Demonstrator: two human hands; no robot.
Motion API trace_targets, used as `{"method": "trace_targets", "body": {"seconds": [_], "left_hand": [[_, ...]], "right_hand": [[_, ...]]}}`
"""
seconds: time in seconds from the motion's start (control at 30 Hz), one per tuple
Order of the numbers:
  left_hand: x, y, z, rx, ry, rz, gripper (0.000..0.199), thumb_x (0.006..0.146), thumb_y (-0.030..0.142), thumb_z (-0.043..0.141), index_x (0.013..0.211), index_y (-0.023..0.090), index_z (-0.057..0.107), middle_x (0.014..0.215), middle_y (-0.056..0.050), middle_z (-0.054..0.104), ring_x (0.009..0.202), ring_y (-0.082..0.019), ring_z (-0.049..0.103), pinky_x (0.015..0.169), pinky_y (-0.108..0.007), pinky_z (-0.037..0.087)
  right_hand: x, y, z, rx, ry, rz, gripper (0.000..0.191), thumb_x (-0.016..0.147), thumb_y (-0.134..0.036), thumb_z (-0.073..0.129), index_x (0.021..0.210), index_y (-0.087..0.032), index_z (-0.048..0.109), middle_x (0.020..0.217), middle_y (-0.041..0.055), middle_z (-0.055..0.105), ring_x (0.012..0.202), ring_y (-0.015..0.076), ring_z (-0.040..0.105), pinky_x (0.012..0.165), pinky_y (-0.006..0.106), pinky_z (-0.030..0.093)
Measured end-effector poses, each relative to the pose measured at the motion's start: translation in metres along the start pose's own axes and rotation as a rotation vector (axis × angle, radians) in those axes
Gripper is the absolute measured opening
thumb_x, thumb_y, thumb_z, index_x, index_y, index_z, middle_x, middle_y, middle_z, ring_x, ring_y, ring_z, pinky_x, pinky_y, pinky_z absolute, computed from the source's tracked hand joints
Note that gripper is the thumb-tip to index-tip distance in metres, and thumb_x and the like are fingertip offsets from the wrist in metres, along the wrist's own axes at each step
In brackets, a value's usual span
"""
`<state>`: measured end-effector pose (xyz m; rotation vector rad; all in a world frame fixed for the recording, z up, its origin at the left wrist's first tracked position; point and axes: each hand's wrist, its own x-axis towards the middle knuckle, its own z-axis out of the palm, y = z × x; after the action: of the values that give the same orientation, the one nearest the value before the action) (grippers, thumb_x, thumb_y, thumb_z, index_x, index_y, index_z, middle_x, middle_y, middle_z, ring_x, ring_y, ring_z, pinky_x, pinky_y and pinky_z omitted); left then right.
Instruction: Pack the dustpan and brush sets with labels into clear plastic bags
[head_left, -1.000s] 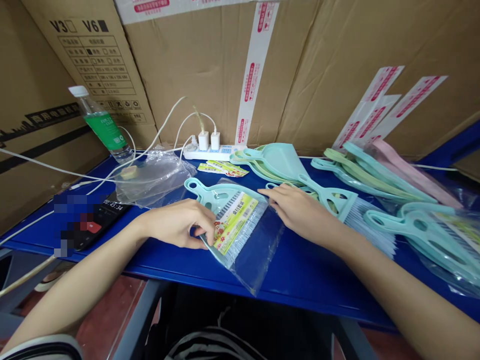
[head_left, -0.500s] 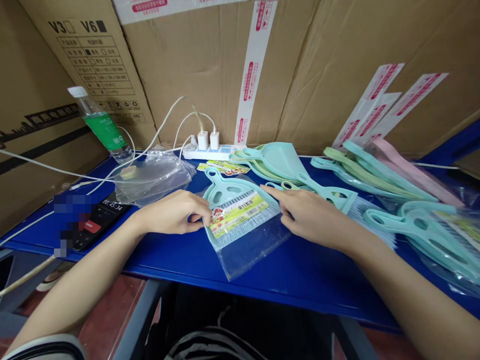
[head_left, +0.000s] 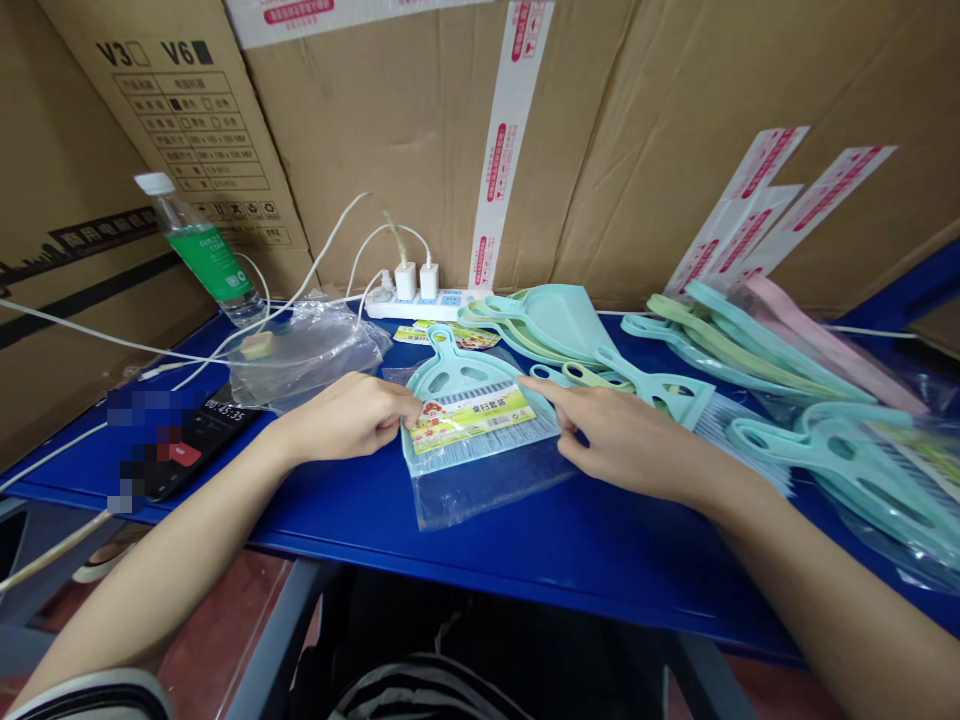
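Note:
A light-blue dustpan and brush set [head_left: 450, 375] lies on the blue table in a clear plastic bag [head_left: 480, 497], handle pointing away from me. A yellow printed label [head_left: 480, 411] sits across the brush bristles. My left hand [head_left: 364, 415] is closed, with curled fingers gripping the set's left edge. On the other side, my right hand [head_left: 615, 430] holds the right edge, its index finger reaching along the rim and its thumb lower down. The undersides of both grips are hidden.
Loose dustpans [head_left: 559, 320] and a brush [head_left: 739, 440] lie behind and beside my right hand. More bagged sets [head_left: 855, 460] are at the right. A power strip [head_left: 450, 303], plastic bag [head_left: 315, 345], bottle [head_left: 210, 260], phone [head_left: 202, 440] and cables stand or lie left and behind. Cardboard boxes [head_left: 405, 120] wall the back.
The dustpan and brush set has turned slightly between my hands, so its label lies more level. Its handle has shifted right and away, and the bag's lower end has swung left.

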<state>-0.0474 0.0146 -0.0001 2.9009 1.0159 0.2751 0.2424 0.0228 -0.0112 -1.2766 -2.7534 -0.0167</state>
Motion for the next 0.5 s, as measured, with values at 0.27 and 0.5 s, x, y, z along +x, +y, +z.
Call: {"method": "trace_targets", "body": {"seconds": [0.27,0.5], "left_hand": [[0.0009,-0.0001,0.0021,0.038,-0.012,-0.011,0.025,0.070,0.003,0.038,0.072,0.020,0.056,0.069,0.001,0.064,0.055,-0.012,0.054,0.054,-0.025,0.036],[0.0014,0.0001,0.0014,0.042,-0.028,-0.013,0.025,0.071,0.003,0.038,0.074,0.020,0.056,0.069,0.000,0.064,0.055,-0.012,0.054,0.054,-0.025,0.035]], "right_hand": [[0.0004,0.0014,0.0005,0.026,0.030,-0.018,0.058,0.076,-0.008,0.039,0.131,-0.018,0.055,0.061,0.0004,0.062,0.057,0.0189,0.058,0.052,0.028,0.041],[0.0003,0.0006,0.0013,0.023,0.007,-0.001,0.059,0.077,-0.009,0.039,0.133,-0.015,0.054,0.062,0.0016,0.062,0.058,0.0199,0.058,0.053,0.029,0.041]]}}
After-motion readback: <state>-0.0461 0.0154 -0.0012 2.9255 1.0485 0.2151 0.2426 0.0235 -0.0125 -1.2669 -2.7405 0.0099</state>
